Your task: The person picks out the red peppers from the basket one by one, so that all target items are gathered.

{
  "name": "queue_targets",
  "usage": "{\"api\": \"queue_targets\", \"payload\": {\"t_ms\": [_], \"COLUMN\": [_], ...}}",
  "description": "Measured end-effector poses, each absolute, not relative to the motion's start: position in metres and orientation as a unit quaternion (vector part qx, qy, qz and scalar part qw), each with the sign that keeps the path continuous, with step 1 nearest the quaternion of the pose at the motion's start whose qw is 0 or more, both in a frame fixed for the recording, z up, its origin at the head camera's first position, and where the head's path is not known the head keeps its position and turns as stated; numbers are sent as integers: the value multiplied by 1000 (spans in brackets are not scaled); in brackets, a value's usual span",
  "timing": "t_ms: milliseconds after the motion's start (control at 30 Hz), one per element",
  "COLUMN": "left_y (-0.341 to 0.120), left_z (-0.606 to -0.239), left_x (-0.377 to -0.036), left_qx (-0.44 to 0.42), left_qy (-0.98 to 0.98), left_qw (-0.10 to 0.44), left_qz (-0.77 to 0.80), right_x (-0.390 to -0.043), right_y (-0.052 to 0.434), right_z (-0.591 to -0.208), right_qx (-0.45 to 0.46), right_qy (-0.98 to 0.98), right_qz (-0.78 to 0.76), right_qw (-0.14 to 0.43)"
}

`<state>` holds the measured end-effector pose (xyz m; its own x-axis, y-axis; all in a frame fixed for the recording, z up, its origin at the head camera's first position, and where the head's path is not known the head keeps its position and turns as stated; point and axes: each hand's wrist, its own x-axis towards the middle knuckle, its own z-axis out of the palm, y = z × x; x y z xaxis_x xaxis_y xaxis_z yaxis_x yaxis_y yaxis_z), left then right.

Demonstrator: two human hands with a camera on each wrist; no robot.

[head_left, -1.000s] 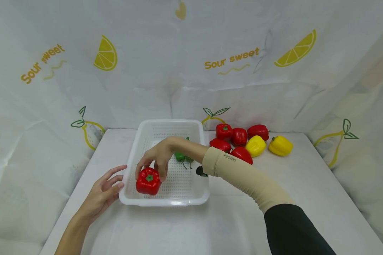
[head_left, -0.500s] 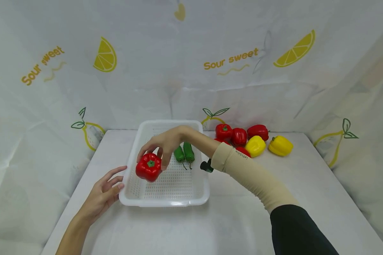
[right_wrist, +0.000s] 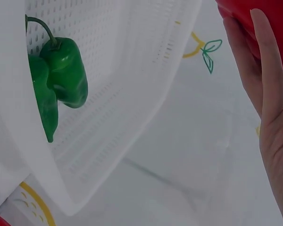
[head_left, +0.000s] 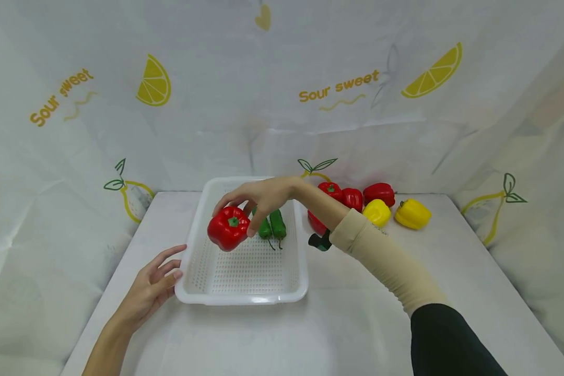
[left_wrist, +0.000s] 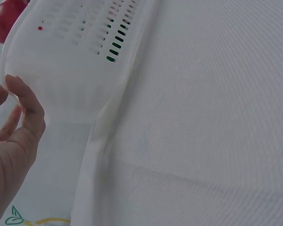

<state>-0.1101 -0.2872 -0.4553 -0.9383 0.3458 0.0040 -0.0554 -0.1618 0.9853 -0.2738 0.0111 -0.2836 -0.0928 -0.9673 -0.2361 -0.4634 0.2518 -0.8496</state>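
Lifted since the earlier frame, the red bell pepper (head_left: 227,234) hangs above the white basket (head_left: 244,298), fingertip-gripped by the right hand (head_left: 261,196); green peppers (head_left: 271,226) at 3 o'clock; left hand (head_left: 150,289) relaxed beside the basket.

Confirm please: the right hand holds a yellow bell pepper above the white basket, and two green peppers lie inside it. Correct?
Not quite: the bell pepper held by the right hand is red, not yellow, as the head view shows. It is above the white basket, with two green peppers inside.
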Motion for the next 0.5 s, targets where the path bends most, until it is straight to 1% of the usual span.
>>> {"api": "queue_targets", "payload": {"t_ms": [300,500], "left_y": [-287,-289], "left_z": [-454,-456], "left_x": [-111,-111], "left_qx": [114,106], "left_qy": [635,637], "left_qw": [133,138], "left_qz": [753,751], "right_x": [-273,-275], "right_y": [41,61], "right_z": [-268,-266], "right_qx": [-511,-500], "right_qy": [702,710], "right_qz": [-327,-356], "right_qw": [374,346]}}
